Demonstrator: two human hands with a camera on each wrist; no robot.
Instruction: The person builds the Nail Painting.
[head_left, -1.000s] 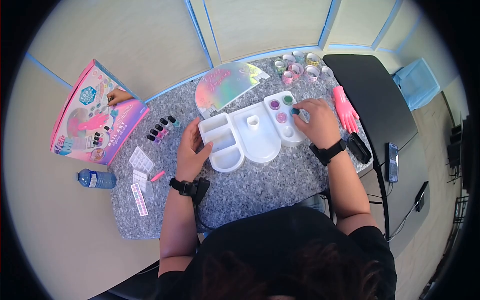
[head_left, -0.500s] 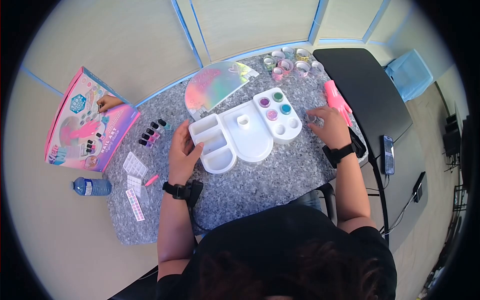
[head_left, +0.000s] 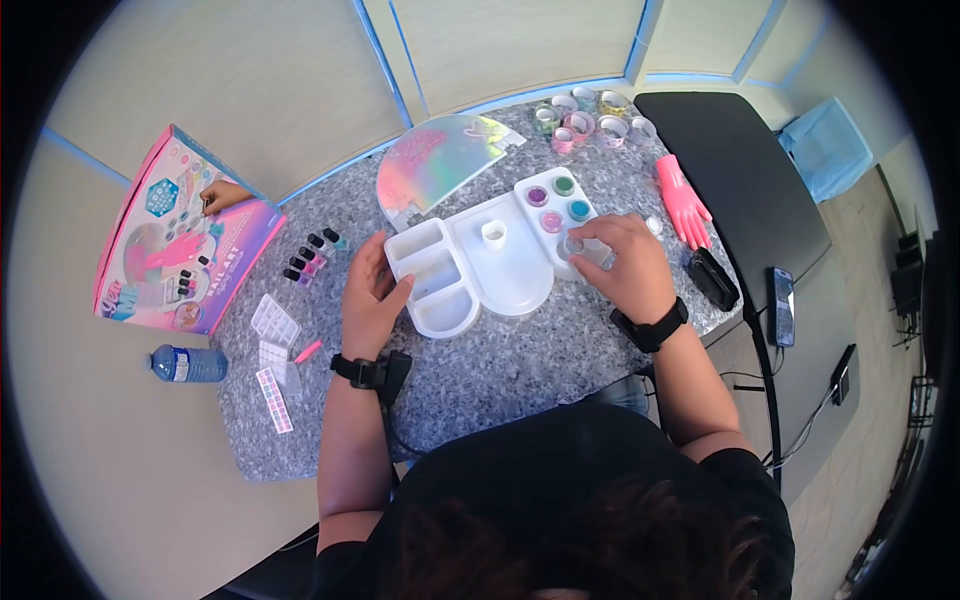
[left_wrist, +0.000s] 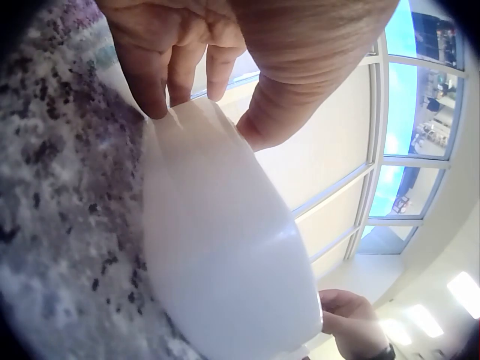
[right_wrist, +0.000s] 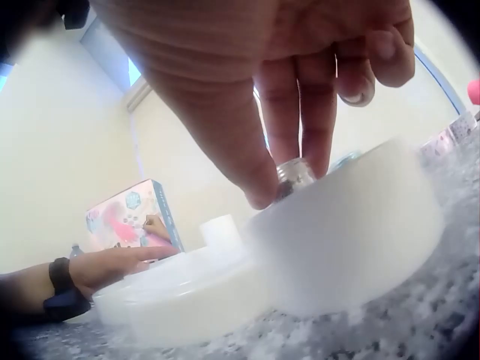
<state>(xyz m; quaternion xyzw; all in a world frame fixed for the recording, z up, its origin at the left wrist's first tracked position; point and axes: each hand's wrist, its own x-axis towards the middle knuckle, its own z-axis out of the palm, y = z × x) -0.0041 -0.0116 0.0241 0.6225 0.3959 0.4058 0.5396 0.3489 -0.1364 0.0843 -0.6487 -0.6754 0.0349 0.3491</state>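
1. In the right wrist view I have the clear jar (right_wrist: 295, 174) at the top of the white tray's (head_left: 515, 272) right section; whether it is seated in a hollow, I can't tell.
2. My right hand (head_left: 635, 262) pinches it between thumb and fingers. I'd expect it to be light, stiff and a little slippery; I'd hold it low on opposite sides.
3. My left hand (head_left: 368, 308) holds the tray's left end, thumb at the rim. The tray looks rigid and light, best steadied by its outer walls.
4. Also in that right section I count four filled jars (head_left: 579, 210): purple, green, pink, teal.
5. Farther out: one half-round panel (head_left: 435, 165), eight tape rolls (head_left: 562, 143), one pink model hand (head_left: 685, 203), five polish bottles (head_left: 307, 258), one box (head_left: 185, 240).
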